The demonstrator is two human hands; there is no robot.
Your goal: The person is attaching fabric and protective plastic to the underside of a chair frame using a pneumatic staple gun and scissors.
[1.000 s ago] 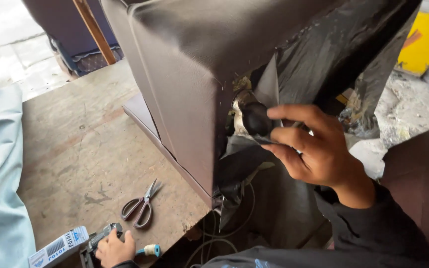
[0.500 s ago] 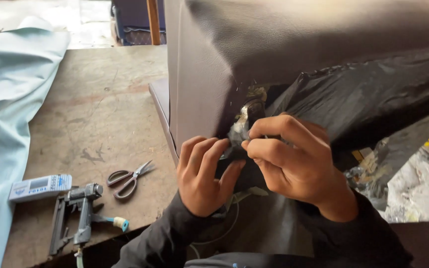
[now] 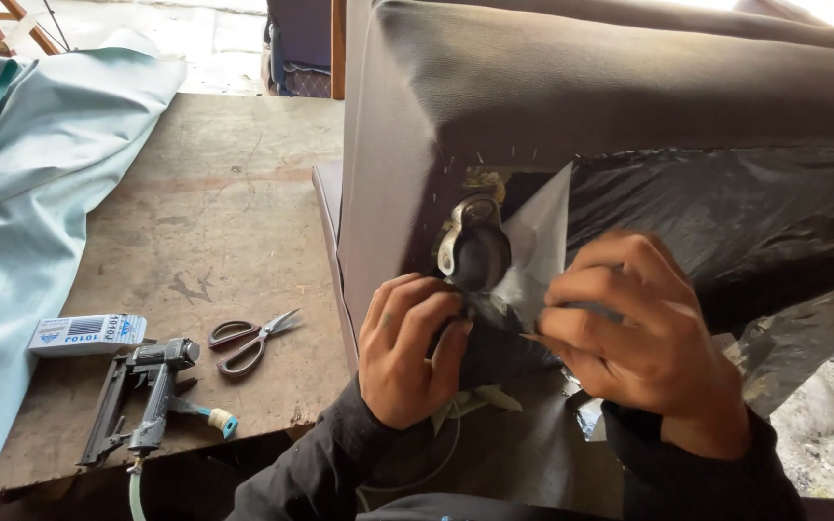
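Head view, nearest first: your two dark sleeves come up from the bottom edge, and both hands meet at the underside of the upholstered furniture piece point(image 3: 629, 87) that stands tipped on the workbench point(image 3: 214, 222). Your left hand point(image 3: 407, 347) is curled narrow, fingertips pinching the lower edge of the black lining fabric point(image 3: 726, 232) just below the caster wheel point(image 3: 475, 251). Your right hand point(image 3: 644, 338) is closed on the same fabric from the other side, thumb and forefinger gripping a loose flap beside the wheel, so the cloth is drawn between your hands.

That lining looks thin, limp and light; it will likely crease and slip rather than hold a shape, and may tear if pulled hard against the staple line above. I would judge the folded edge close to the wheel the best place to hold it, with fingertips rather than a full fist. The caster itself looks hard, rounded and smooth, seated in a metal bracket, so it offers little grip.

Further left on the bench lie a pneumatic staple gun point(image 3: 142, 396) with its hose, a small box of staples point(image 3: 87, 334) touching its near end, and scissors point(image 3: 248, 340) just beside them. Beyond, pale blue-green cloth point(image 3: 41, 164) drapes over the bench's left edge, and the furniture's dark covering rises to the top of the frame.
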